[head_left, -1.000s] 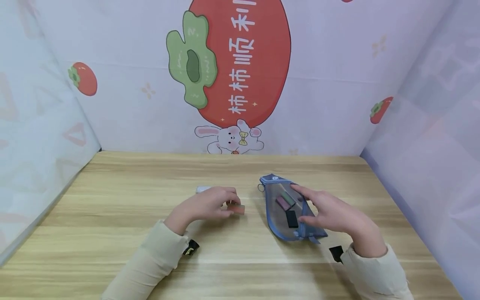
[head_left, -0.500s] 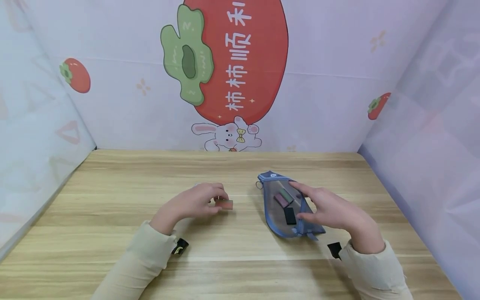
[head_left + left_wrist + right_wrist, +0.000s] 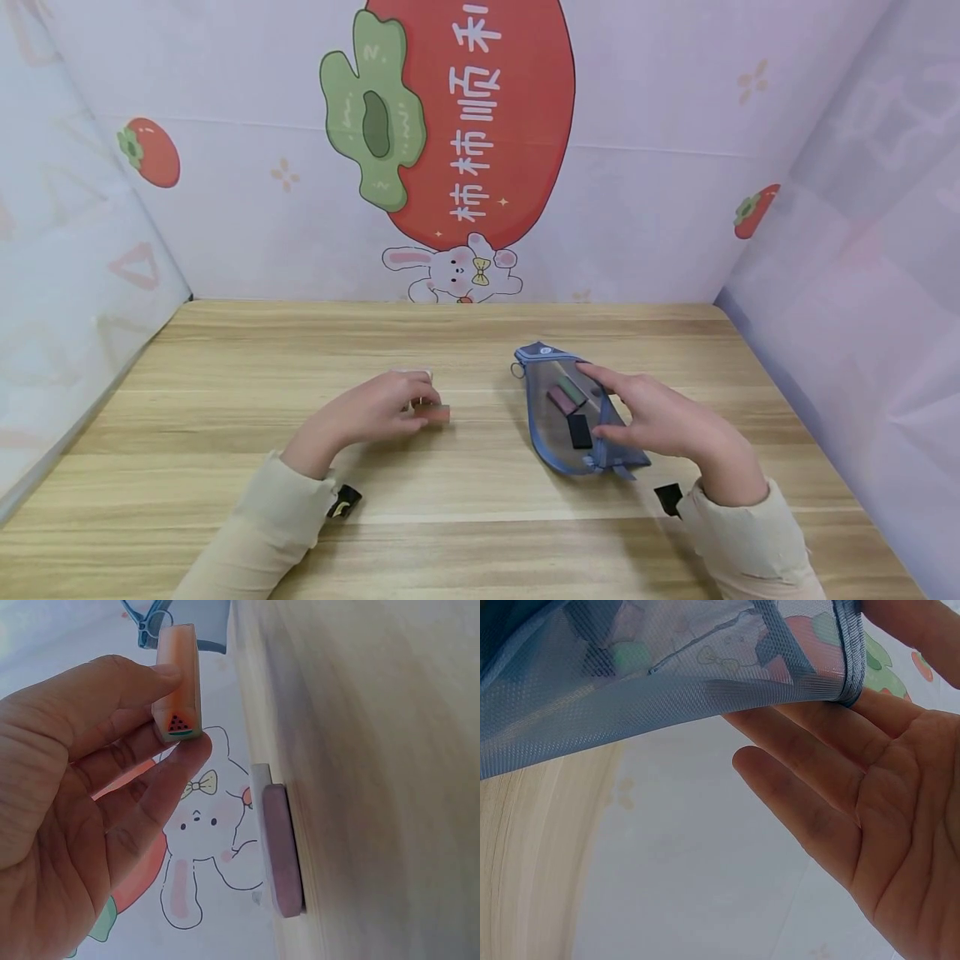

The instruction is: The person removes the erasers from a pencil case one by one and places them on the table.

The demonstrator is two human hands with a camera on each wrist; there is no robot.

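Note:
My left hand (image 3: 426,410) pinches a small orange eraser (image 3: 437,412) just above the wooden table (image 3: 225,400). In the left wrist view the eraser (image 3: 180,671) has a watermelon print on its end and sits between thumb and fingers of that hand (image 3: 171,712). A purple eraser (image 3: 282,851) and a white one (image 3: 259,817) lie on the table beside it. My right hand (image 3: 602,410) holds up the rim of a blue mesh pouch (image 3: 551,433). Inside lie a pink (image 3: 561,401), a green (image 3: 576,390) and a black eraser (image 3: 579,431). The pouch's edge (image 3: 630,675) passes between thumb and fingers of the right hand (image 3: 855,682).
Printed fabric walls (image 3: 675,167) close the table in at the back and on both sides. A zipper pull ring (image 3: 518,372) hangs at the pouch's far end. Bare wood lies to the left of my hands and along the near edge.
My left hand has drawn the orange eraser leftwards, away from the pouch. The right hand and the pouch have stayed where they were.

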